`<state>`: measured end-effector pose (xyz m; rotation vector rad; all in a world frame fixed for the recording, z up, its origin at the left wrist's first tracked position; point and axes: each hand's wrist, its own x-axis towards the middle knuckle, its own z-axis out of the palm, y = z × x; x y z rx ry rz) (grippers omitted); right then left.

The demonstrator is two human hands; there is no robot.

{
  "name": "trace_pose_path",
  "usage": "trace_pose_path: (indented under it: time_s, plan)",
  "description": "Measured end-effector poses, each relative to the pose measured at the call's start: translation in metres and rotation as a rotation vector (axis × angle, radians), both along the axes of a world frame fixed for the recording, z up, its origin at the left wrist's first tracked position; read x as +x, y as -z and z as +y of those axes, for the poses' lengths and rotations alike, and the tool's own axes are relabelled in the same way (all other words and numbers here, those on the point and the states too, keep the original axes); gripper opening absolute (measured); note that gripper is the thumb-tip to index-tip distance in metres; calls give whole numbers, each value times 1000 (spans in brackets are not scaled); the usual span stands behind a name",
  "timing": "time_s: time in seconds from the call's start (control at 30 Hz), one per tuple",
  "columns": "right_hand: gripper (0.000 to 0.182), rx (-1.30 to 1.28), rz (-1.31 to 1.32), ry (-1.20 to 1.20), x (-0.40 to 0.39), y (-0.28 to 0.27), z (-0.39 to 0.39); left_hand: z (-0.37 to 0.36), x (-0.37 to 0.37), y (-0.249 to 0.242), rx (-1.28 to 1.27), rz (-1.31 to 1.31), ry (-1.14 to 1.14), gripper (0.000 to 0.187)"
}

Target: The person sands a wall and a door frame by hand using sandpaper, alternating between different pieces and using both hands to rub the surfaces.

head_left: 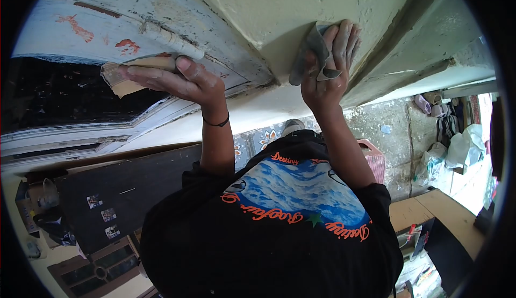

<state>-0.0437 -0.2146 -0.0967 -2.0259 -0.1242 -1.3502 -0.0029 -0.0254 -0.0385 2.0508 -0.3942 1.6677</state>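
Observation:
My right hand [333, 64] presses a folded grey sheet of sandpaper [310, 45] against the pale green wall [269, 8]. Its fingers lie over the sheet, and one curled corner shows beneath them. My left hand [180, 83] is by the white-painted window frame [177, 42], thumb up and fingers pointing left. Held along those fingers is a tan piece that looks like folded cardboard [121, 85]; part of it is hidden behind the hand. Pale dust coats the fingers of both hands.
A dark window pane [64, 91] lies beside my left hand. Below left stands a black tabletop [145, 177] with small stickers. A pink plastic item [374, 161] sits on the floor right of me; shoes [424, 103] and plastic bags [465, 145] lie farther right.

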Motion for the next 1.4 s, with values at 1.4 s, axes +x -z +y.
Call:
trace_pose_path:
  time_s: [1.4]
  plan:
    - [46, -2, 73, 41, -5, 53, -16, 0, 1, 2, -35, -35, -63, 70]
